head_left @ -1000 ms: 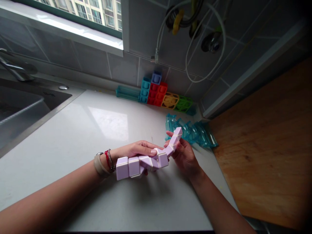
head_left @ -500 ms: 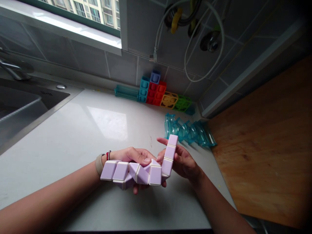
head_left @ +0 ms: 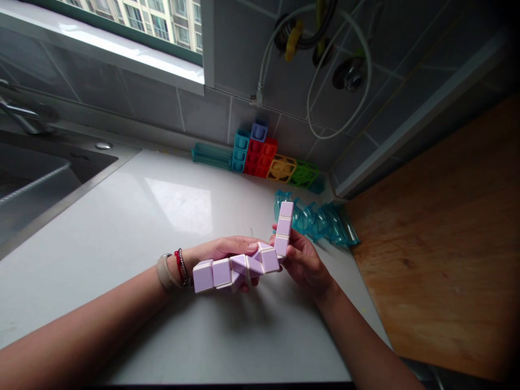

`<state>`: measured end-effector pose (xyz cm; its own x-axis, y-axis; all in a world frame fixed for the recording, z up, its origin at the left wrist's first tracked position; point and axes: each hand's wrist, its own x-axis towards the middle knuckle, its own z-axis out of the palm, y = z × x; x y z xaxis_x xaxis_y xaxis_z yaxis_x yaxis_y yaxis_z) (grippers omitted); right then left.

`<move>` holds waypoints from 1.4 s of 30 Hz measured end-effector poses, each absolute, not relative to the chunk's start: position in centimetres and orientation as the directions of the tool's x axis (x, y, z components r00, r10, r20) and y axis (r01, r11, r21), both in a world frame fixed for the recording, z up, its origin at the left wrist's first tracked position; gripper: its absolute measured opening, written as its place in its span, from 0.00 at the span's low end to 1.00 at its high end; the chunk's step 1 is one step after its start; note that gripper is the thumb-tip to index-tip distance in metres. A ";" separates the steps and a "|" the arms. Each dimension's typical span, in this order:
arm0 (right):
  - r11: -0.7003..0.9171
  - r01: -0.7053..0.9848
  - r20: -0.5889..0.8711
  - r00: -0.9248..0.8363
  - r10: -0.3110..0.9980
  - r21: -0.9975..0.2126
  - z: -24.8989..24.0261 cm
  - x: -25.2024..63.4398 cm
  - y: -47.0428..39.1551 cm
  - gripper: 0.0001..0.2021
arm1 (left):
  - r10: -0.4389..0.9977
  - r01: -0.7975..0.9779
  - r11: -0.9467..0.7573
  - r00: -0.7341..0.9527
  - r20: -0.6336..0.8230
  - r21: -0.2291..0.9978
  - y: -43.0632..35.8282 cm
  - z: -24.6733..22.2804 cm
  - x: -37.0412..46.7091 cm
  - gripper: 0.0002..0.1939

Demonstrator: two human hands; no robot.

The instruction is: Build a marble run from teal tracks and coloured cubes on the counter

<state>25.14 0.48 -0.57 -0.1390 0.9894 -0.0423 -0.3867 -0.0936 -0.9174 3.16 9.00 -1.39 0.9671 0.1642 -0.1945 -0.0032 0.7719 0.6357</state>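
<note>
Both hands hold a lilac snake-cube puzzle with white seams, raised above the white counter. Its body runs in a twisted row from left to right, and several segments stand up as a straight arm at the right end. My left hand is closed round the middle of the puzzle, thumb on top and fingertips showing below. My right hand grips the puzzle near the base of the upright arm, its thumb in front; some fingers are hidden behind the segments. A beige band and beaded bracelets are on my left wrist.
Teal wavy plastic pieces lie just beyond my right hand. Coloured cube blocks and a teal clear piece stand along the tiled wall. At left is a sink with a faucet; a wooden board is at right.
The snake-cube puzzle has risen away from me and shifted slightly right, its left end tipping a little. My right index finger, stretched out before, is now mostly behind the upright segments.
</note>
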 end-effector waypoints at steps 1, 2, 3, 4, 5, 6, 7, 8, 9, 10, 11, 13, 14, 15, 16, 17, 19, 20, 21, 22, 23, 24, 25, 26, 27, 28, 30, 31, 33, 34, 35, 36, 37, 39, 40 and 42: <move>-0.087 -0.375 -0.040 -0.132 0.990 -0.923 -0.5 25.1 0.5 0.26 | 0.177 -0.003 0.756 0.964 -0.199 0.655 9.1 -1.3 3.2 0.22; -0.083 -0.365 -0.038 -0.128 0.991 -0.927 -0.5 25.2 0.5 0.26 | 0.182 0.002 0.741 0.962 -0.203 0.672 9.1 -1.1 3.1 0.21; -0.077 -0.356 -0.036 -0.122 0.992 -0.931 -0.4 25.2 0.5 0.26 | 0.180 0.010 0.729 0.962 -0.206 0.684 9.2 -1.0 3.1 0.21; -0.067 -0.345 -0.030 -0.111 0.993 -0.936 -0.4 25.2 0.5 0.26 | 0.174 0.020 0.721 0.962 -0.209 0.693 9.2 -0.8 3.1 0.22; -0.050 -0.326 -0.021 -0.091 0.996 -0.944 -0.4 25.2 0.5 0.26 | 0.165 0.033 0.714 0.963 -0.213 0.699 9.3 -0.7 3.0 0.22; -0.024 -0.294 -0.006 -0.062 0.998 -0.955 -0.4 25.3 0.6 0.25 | 0.163 0.039 0.706 0.963 -0.216 0.708 9.3 -0.5 3.0 0.23; 0.011 -0.251 0.018 -0.025 1.000 -0.968 -0.5 25.3 0.6 0.23 | 0.171 0.038 0.693 0.961 -0.216 0.720 9.4 -0.3 3.0 0.23; 0.050 -0.198 0.048 0.017 0.999 -0.979 -0.5 25.4 0.7 0.22 | 0.187 0.032 0.675 0.959 -0.214 0.737 9.5 -0.1 2.9 0.23; 0.091 -0.139 0.084 0.059 0.995 -0.986 -0.6 25.4 0.8 0.20 | 0.206 0.027 0.651 0.955 -0.211 0.758 9.6 0.0 2.9 0.24; 0.129 -0.081 0.121 0.098 0.988 -0.988 -0.7 25.3 0.8 0.19 | 0.226 0.023 0.619 0.952 -0.206 0.785 9.7 0.2 2.9 0.25; 0.163 -0.032 0.157 0.133 0.979 -0.986 -0.8 25.3 0.9 0.19 | 0.244 0.026 0.579 0.948 -0.203 0.815 9.8 0.4 2.9 0.27; 0.211 0.029 0.213 0.176 0.961 -0.977 -1.0 25.0 1.0 0.18 | 0.298 0.052 0.446 0.933 -0.203 0.894 10.0 0.7 2.9 0.31; 0.225 0.046 0.230 0.184 0.956 -0.973 -1.2 24.9 1.0 0.17 | 0.341 0.074 0.339 0.919 -0.196 0.938 10.0 0.9 2.9 0.33; 0.233 0.060 0.240 0.187 0.953 -0.971 -1.4 24.8 1.1 0.16 | 0.391 0.101 0.209 0.903 -0.178 0.973 10.0 0.9 2.9 0.34; 0.234 0.077 0.245 0.190 0.951 -0.969 -1.6 24.7 1.1 0.16 | 0.442 0.127 0.072 0.885 -0.146 0.989 10.0 0.9 3.0 0.35; 0.227 0.099 0.243 0.192 0.951 -0.969 -1.8 24.7 1.1 0.16 | 0.485 0.149 -0.052 0.868 -0.106 0.987 9.8 0.9 3.0 0.35; 0.194 0.147 0.221 0.192 0.956 -0.970 -2.2 24.8 1.3 0.15 | 0.544 0.171 -0.212 0.839 -0.029 0.962 9.6 0.8 3.1 0.33; 0.176 0.163 0.205 0.187 0.961 -0.971 -2.3 24.9 1.3 0.14 | 0.560 0.170 -0.239 0.829 -0.007 0.956 9.4 0.7 3.1 0.31; 0.158 0.171 0.188 0.178 0.966 -0.973 -2.4 25.0 1.4 0.14 | 0.567 0.166 -0.237 0.823 -0.003 0.957 9.3 0.6 3.2 0.29; 0.144 0.171 0.173 0.167 0.971 -0.975 -2.5 25.1 1.4 0.14 | 0.564 0.157 -0.206 0.825 -0.014 0.966 9.2 0.5 3.3 0.26; 0.136 0.164 0.162 0.157 0.974 -0.977 -2.5 25.2 1.4 0.14 | 0.551 0.144 -0.153 0.833 -0.036 0.978 9.1 0.5 3.3 0.24; 0.134 0.152 0.157 0.151 0.976 -0.979 -2.4 25.3 1.4 0.14 | 0.529 0.127 -0.084 0.846 -0.064 0.988 9.1 0.5 3.4 0.22; 0.136 0.139 0.156 0.144 0.977 -0.981 -2.2 25.3 1.3 0.14 | 0.500 0.112 -0.008 0.861 -0.094 0.994 9.1 0.6 3.4 0.20; 0.140 0.126 0.157 0.135 0.978 -0.982 -2.0 25.3 1.2 0.14 | 0.470 0.099 0.066 0.875 -0.118 0.993 9.1 0.6 3.5 0.19; 0.148 0.114 0.162 0.126 0.979 -0.982 -1.8 25.2 1.2 0.14 | 0.442 0.084 0.134 0.887 -0.136 0.987 9.2 0.7 3.5 0.18; 0.157 0.103 0.168 0.116 0.979 -0.982 -1.5 25.2 1.1 0.13 | 0.414 0.070 0.198 0.898 -0.148 0.978 9.2 0.7 3.5 0.17; 0.168 0.078 0.175 0.090 0.980 -0.983 -0.9 25.3 0.9 0.13 | 0.354 0.043 0.330 0.921 -0.165 0.943 9.4 0.7 3.5 0.17; 0.170 0.058 0.174 0.070 0.982 -0.984 -0.7 25.3 0.8 0.13 | 0.318 0.030 0.402 0.933 -0.170 0.915 9.4 0.6 3.5 0.18; 0.173 0.000 0.173 0.024 0.985 -0.985 -0.5 25.5 0.7 0.14 | 0.253 0.009 0.545 0.952 -0.175 0.839 9.4 0.2 3.3 0.19; 0.175 -0.030 0.175 0.001 0.984 -0.984 -0.5 25.6 0.7 0.14 | 0.226 0.001 0.610 0.958 -0.174 0.792 9.3 -0.1 3.2 0.19; 0.179 -0.055 0.180 -0.015 0.984 -0.982 -0.6 25.6 0.6 0.14 | 0.201 -0.007 0.669 0.964 -0.172 0.743 9.2 -0.4 3.2 0.19; 0.183 -0.071 0.185 -0.021 0.982 -0.980 -0.7 25.6 0.6 0.14 | 0.178 -0.013 0.720 0.970 -0.167 0.693 9.1 -0.7 3.2 0.19; 0.185 -0.078 0.187 -0.017 0.982 -0.980 -0.8 25.5 0.5 0.14 | 0.157 -0.018 0.762 0.975 -0.158 0.648 8.9 -0.9 3.1 0.19; 0.185 -0.080 0.186 0.003 0.983 -0.979 -0.8 25.3 0.3 0.14 | 0.113 -0.022 0.819 0.986 -0.122 0.574 8.7 -1.3 3.2 0.20; 0.187 -0.084 0.187 0.012 0.982 -0.979 -0.8 25.2 0.2 0.14 | 0.097 -0.026 0.838 0.990 -0.102 0.545 8.6 -1.4 3.2 0.20; 0.199 -0.099 0.198 0.015 0.980 -0.975 -0.5 25.1 0.0 0.13 | 0.066 -0.027 0.871 0.996 -0.062 0.491 8.7 -1.6 3.3 0.22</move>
